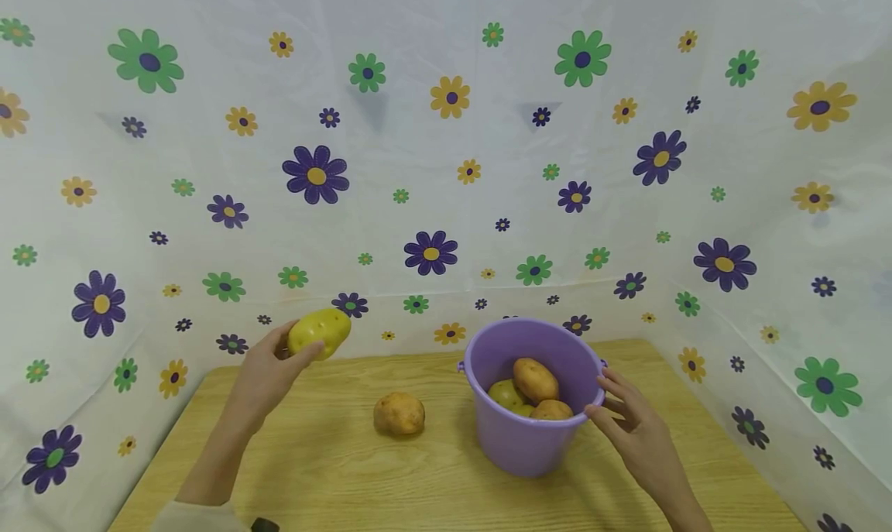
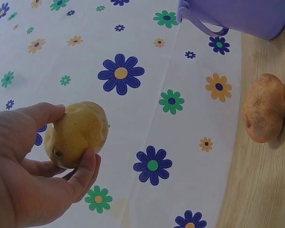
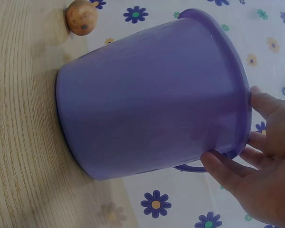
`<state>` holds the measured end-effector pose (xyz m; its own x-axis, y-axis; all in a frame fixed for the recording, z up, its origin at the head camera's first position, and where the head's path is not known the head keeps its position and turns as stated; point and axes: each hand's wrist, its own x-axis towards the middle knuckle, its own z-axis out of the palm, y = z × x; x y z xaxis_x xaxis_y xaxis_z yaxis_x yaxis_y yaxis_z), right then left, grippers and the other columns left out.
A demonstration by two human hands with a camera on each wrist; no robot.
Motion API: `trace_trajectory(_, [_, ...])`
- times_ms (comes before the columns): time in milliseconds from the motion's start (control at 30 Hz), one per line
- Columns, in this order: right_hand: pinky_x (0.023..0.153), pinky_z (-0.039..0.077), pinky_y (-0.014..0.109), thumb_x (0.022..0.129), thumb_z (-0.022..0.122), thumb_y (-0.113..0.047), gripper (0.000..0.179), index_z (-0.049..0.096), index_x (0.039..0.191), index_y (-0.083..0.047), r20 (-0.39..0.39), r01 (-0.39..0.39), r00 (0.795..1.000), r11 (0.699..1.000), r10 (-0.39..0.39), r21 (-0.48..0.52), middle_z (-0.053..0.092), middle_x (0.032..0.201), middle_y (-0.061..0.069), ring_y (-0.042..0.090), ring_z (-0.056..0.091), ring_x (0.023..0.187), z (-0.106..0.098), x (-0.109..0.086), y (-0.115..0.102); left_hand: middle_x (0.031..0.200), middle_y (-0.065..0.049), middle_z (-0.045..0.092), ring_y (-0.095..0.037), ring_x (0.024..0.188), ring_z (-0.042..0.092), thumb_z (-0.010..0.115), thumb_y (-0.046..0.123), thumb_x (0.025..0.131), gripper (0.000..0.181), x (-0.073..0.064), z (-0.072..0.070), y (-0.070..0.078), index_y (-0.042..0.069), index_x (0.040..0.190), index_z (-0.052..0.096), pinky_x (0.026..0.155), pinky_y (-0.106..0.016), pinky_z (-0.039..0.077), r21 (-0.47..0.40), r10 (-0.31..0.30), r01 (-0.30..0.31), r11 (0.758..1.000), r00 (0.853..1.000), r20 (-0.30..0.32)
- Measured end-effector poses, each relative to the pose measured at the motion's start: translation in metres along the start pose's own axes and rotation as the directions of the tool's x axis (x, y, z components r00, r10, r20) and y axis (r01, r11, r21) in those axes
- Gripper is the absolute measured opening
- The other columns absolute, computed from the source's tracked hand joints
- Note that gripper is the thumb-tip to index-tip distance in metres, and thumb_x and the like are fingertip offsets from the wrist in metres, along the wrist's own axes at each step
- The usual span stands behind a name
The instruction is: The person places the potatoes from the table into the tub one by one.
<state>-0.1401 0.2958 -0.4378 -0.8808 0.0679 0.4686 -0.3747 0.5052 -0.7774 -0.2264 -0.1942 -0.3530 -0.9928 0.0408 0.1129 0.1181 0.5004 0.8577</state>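
My left hand [image 1: 268, 373] holds a yellow-green potato [image 1: 320, 334] up above the left side of the table, thumb and fingers around it. In the left wrist view, this potato [image 2: 80, 133] shows a dark spot near its lower end. My right hand [image 1: 637, 431] holds the rim of a purple bucket [image 1: 526, 443] at its right side. In the right wrist view, its fingertips [image 3: 210, 159] rest on the bucket's outer wall below the rim, beside the handle. Inside the upright bucket lie several potatoes [image 1: 535, 380], some brown and some greenish.
A brown potato [image 1: 399, 414] lies on the wooden table [image 1: 327, 470], left of the bucket. A white sheet with printed flowers [image 1: 432, 145] hangs behind and along both sides of the table. A small dark object [image 1: 265, 525] shows at the bottom edge, near the left sleeve.
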Motion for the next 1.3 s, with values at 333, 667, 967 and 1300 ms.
trace_trajectory(333, [0.085, 0.056, 0.015, 0.098, 0.07, -0.004, 0.049, 0.054, 0.143, 0.007, -0.003, 0.024, 1.0, 1.0, -0.024, 0.015, 0.041, 0.156, 0.026, -0.001, 0.061, 0.112, 0.0, 0.0, 0.0, 0.146, -0.025, 0.051, -0.037, 0.126, 0.055, 0.064, 0.05, 0.101, 0.085, -0.001, 0.001, 0.004, 0.0, 0.16, 0.029, 0.099, -0.043, 0.05, -0.004, 0.003, -0.003, 1.0, 1.0, 0.011])
trace_trajectory(667, [0.085, 0.056, 0.015, 0.098, 0.071, -0.004, 0.049, 0.055, 0.142, 0.007, -0.007, 0.029, 1.0, 0.999, -0.029, 0.012, 0.043, 0.155, 0.026, 0.0, 0.062, 0.111, 0.0, 0.0, 0.0, 0.144, -0.022, 0.054, -0.034, 0.123, 0.055, 0.065, 0.051, 0.1, 0.085, 0.001, 0.012, 0.011, 0.001, 0.159, 0.032, 0.101, -0.044, 0.049, -0.005, 0.005, -0.005, 1.0, 1.0, 0.02])
trace_trajectory(967, [0.085, 0.055, 0.014, 0.098, 0.07, -0.004, 0.048, 0.055, 0.142, 0.007, -0.006, 0.022, 1.0, 1.0, -0.022, 0.008, 0.042, 0.156, 0.026, 0.0, 0.062, 0.111, 0.0, 0.0, 0.001, 0.143, -0.022, 0.055, -0.034, 0.124, 0.057, 0.067, 0.047, 0.1, 0.082, 0.005, 0.024, 0.018, 0.0, 0.158, 0.034, 0.101, -0.042, 0.051, -0.029, 0.027, -0.026, 0.999, 0.999, 0.038])
trace_trajectory(1300, [0.085, 0.055, 0.014, 0.099, 0.07, -0.006, 0.048, 0.055, 0.143, 0.006, 0.0, 0.01, 1.0, 1.0, -0.01, 0.0, 0.042, 0.156, 0.024, 0.002, 0.062, 0.113, 0.0, 0.0, 0.002, 0.142, -0.022, 0.056, -0.033, 0.123, 0.058, 0.069, 0.046, 0.098, 0.082, 0.004, 0.041, 0.029, 0.0, 0.158, 0.035, 0.102, -0.045, 0.052, -0.049, 0.025, -0.022, 0.999, 0.998, 0.062])
